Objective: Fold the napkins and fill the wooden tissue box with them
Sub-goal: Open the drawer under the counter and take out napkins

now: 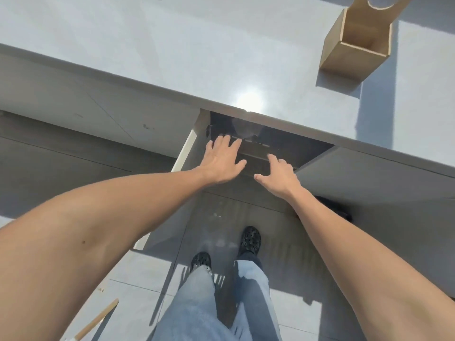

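- A person stands at a pale grey, smooth, glossy bench (221, 57), both bare arms reaching forward and down into an open cabinet (283, 146) beneath its edge.
- The left hand (222, 159) is released, fingers spread flat; nothing is in its grip.
- The right hand (278, 174), just beside it, is likewise released, fingers relaxed and holding nothing.
- Ahead of both hands the cabinet is dark; its contents are too shadowed to tell, and no napkins are visible.
- The wooden tissue box (354, 40), a tall, plain, light-brown box with its top open, stands on the bench well beyond and right of the hands.
- Judged step: fetching napkins. Next, likely grasping them and lifting them onto the bench for folding.
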